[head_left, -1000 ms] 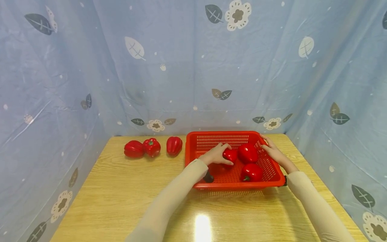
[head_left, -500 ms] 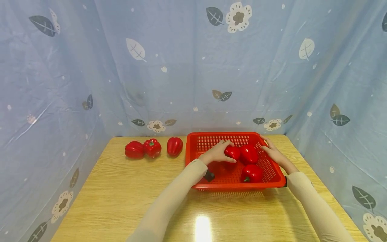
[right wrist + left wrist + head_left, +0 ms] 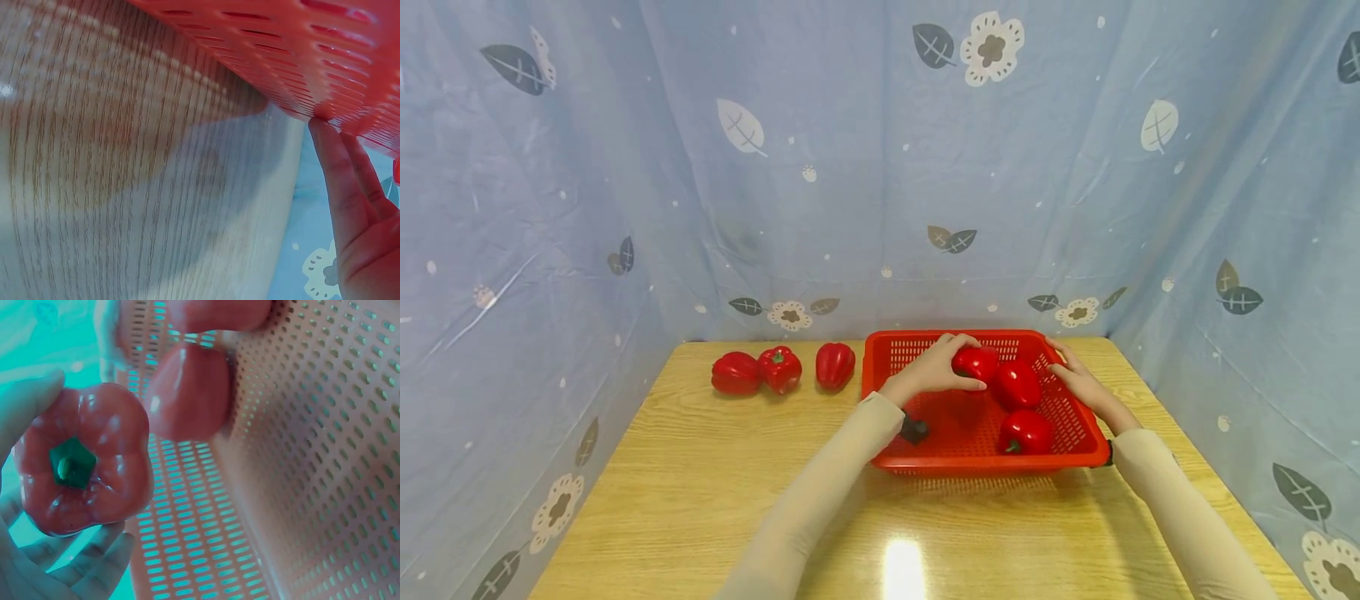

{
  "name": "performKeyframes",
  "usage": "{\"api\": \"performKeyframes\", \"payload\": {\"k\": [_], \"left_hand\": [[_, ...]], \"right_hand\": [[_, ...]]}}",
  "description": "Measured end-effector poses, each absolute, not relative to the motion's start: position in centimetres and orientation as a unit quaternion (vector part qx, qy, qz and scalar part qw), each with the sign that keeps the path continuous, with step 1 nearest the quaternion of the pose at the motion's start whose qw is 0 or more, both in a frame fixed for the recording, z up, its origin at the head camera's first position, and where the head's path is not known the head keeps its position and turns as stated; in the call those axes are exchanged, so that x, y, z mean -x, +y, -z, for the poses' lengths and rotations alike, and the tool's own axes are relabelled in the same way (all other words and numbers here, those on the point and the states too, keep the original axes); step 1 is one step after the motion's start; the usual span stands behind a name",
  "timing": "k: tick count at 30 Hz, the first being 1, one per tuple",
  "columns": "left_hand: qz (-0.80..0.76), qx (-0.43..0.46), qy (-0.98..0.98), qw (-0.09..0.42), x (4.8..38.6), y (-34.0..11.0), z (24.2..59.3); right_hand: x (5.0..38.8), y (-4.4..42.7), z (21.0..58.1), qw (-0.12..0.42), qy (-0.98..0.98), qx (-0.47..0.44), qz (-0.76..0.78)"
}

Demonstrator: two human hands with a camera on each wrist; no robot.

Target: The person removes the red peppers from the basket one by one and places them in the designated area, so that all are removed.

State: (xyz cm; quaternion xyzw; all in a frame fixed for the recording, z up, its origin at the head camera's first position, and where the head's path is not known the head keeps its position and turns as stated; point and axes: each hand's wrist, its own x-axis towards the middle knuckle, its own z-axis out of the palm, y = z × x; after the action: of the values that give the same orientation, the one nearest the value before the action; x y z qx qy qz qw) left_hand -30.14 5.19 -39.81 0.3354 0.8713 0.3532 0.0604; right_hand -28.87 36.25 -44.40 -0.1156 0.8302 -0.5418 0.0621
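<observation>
Rearward, wooden counter (image 3: 722,475) is curtained. Pepper (image 3: 100,462), stem (image 3: 72,464) and long axis toward left-wrist camera (image 3: 913,429), is held in wide grip by left hand (image 3: 931,367); basket (image 3: 985,461), pinched by right hand (image 3: 1081,385).

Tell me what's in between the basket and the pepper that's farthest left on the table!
Between the leftmost pepper and the red basket lie two others: the green-stemmed pepper, then the third pepper. The head view shows them.

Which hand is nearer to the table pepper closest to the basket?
Left: the left hand is right of that pepper, over the basket; the right hand touches the basket's right side.
</observation>
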Motion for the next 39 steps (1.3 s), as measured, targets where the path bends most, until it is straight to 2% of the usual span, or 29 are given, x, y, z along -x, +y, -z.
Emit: {"api": "performKeyframes", "payload": {"k": [39], "left_hand": [[-0.348,-0.310,0.885,-0.011,29.0,-0.2,37.9]], "right_hand": [[29.0,36.1,44.3,0.060,0.835,0.108,0.536]]}}
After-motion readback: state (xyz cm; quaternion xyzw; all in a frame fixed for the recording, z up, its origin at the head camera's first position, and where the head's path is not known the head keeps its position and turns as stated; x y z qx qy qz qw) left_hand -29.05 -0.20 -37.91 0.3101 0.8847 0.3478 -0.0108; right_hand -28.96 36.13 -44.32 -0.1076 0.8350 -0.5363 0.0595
